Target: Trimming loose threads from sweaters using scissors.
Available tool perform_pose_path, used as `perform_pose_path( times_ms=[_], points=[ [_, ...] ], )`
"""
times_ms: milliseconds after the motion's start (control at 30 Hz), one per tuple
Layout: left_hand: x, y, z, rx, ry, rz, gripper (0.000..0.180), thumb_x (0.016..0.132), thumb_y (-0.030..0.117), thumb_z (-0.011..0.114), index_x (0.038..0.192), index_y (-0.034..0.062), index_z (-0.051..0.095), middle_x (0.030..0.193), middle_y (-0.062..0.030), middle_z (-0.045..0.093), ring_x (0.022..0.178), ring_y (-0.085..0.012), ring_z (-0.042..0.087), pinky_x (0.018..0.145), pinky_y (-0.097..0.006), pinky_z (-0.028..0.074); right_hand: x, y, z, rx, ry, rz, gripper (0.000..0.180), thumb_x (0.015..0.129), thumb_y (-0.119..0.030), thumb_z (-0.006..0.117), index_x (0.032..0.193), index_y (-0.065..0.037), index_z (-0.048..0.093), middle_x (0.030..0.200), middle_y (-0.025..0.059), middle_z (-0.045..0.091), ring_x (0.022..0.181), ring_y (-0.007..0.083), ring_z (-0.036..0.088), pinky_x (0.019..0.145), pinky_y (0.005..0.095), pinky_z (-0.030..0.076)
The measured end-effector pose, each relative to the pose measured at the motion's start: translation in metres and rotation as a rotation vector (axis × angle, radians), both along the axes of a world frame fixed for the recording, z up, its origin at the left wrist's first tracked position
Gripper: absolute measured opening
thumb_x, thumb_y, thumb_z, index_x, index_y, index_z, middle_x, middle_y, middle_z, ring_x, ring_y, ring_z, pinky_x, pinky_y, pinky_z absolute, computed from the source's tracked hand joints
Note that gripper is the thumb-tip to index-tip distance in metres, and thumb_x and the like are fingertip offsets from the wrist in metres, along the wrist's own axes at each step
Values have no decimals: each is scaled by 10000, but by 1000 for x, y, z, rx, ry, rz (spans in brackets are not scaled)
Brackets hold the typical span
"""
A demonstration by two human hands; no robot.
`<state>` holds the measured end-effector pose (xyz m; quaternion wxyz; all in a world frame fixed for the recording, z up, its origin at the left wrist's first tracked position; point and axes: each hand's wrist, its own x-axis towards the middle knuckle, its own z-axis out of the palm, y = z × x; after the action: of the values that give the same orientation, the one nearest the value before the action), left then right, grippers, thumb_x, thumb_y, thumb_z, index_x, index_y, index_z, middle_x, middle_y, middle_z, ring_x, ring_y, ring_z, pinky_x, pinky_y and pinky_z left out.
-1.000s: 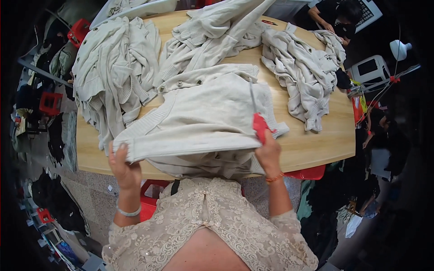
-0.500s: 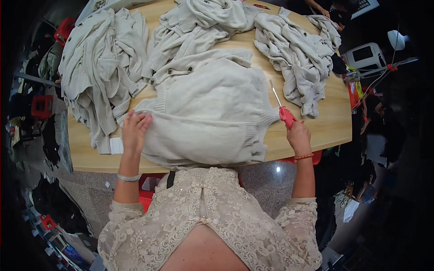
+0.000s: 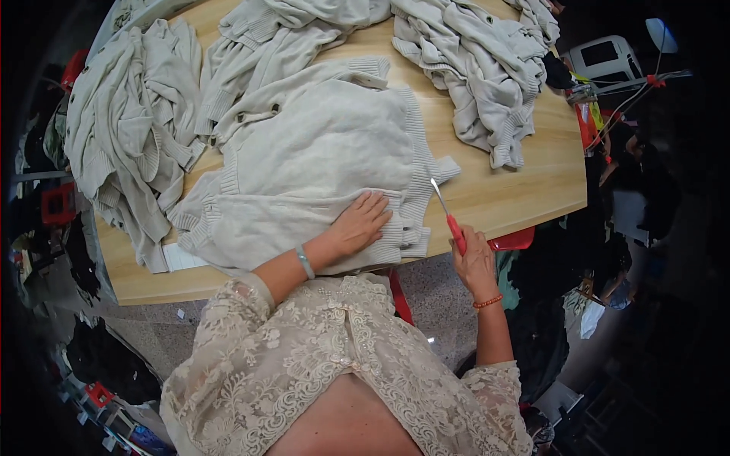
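Note:
In front of me a light grey knitted sweater [image 3: 319, 144] lies spread on the table, its ribbed hem toward the right and dark buttons near its far left edge. My left hand [image 3: 362, 223] rests flat on the sleeve folded along the near side, close to the cuff, fingers stretched out. Just right of the hem, my right hand [image 3: 474, 262] is closed around red-handled scissors [image 3: 456, 234]. Their slim metal blades point up and left, with the tip close to the ribbing. The fingers partly cover the handles.
Piles of similar grey knitwear lie at the left [image 3: 129, 137], at the far middle [image 3: 289, 38] and at the far right [image 3: 487, 76] of the wooden table [image 3: 525, 190]. A white piece [image 3: 182, 258] lies at the left edge. A red stool [image 3: 511, 240] stands beyond the near right edge.
My left hand has moved right from the sweater's left end to the sleeve near the hem. My right hand has drawn nearer with the scissors, now tilted more leftward. The view has shifted.

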<state>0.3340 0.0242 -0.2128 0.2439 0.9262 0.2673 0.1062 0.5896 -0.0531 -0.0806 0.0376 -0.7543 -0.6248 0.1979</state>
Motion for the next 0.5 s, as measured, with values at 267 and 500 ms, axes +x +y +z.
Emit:
perform_pose_path(
  times_ms=[267,500],
  points=[
    [6,2,-21,-14,15,-48,525,956,328,490,1408,66,437,1547,-128,296,1467,-289,182,1198,-481,65,-1,-19,14,-270,116,199,198,867,-225,648,961,-61,590,728,226,633,752,432,633,668,513,489],
    [5,4,-35,94,-95,-41,504,952,343,473,1361,49,483,1519,-151,337,1452,-300,224,1200,-488,92,-111,38,1,-200,334,570,220,864,-238,644,969,-55,582,705,204,633,683,401,634,619,495,491]
  ],
)
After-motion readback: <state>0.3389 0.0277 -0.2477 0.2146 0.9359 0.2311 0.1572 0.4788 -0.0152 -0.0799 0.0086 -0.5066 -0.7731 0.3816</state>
